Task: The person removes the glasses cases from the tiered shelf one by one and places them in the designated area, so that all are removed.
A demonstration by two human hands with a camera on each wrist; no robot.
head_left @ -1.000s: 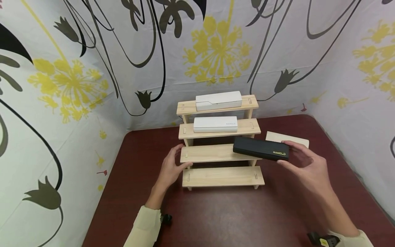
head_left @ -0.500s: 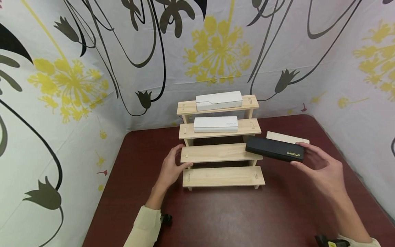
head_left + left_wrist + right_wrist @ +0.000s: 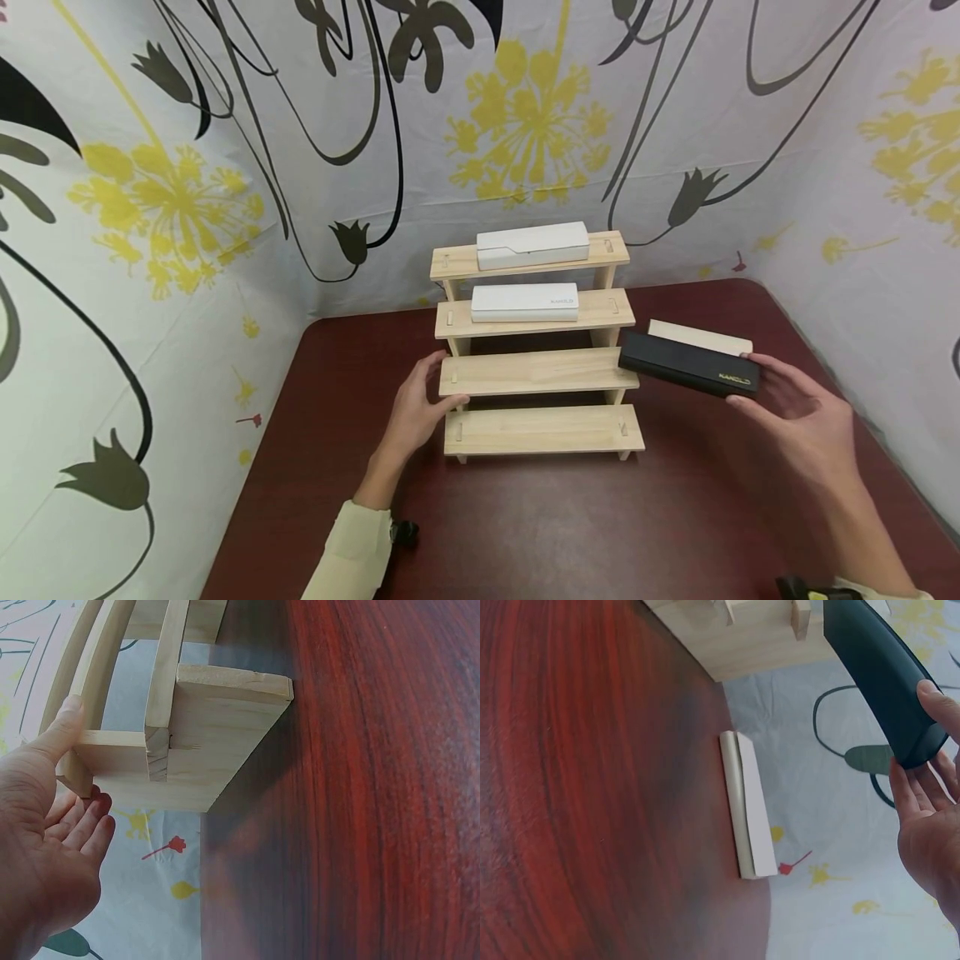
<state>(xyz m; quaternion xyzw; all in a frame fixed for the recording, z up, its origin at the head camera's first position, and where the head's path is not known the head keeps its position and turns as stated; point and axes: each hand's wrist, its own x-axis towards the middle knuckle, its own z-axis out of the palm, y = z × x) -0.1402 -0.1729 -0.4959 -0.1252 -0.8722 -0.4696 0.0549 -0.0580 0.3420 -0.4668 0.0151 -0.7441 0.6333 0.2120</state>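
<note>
A pale wooden stepped display rack (image 3: 540,429) with several tiers stands on the table. At the left end of its second tier from the bottom, my left hand (image 3: 416,404) grips the board, thumb on the near side and fingers round the far side (image 3: 45,795). My right hand (image 3: 802,421) pinches one end of a long black case (image 3: 686,364) with gold lettering, thumb and fingers on opposite sides. The case is held up right of the rack, its left end overlapping that tier in the head view. A white case (image 3: 525,302) and another white case (image 3: 532,246) lie on the two upper tiers.
Behind the black case, a cream-white case (image 3: 701,335) lies on the dark red wooden table (image 3: 570,525); the right wrist view shows it lengthwise. A white cloth (image 3: 420,183) printed with flowers hangs round the back and sides.
My right hand has moved right with the black case, drawing it mostly off the tier's right end. My left hand, the rack and the white cases have stayed put.
</note>
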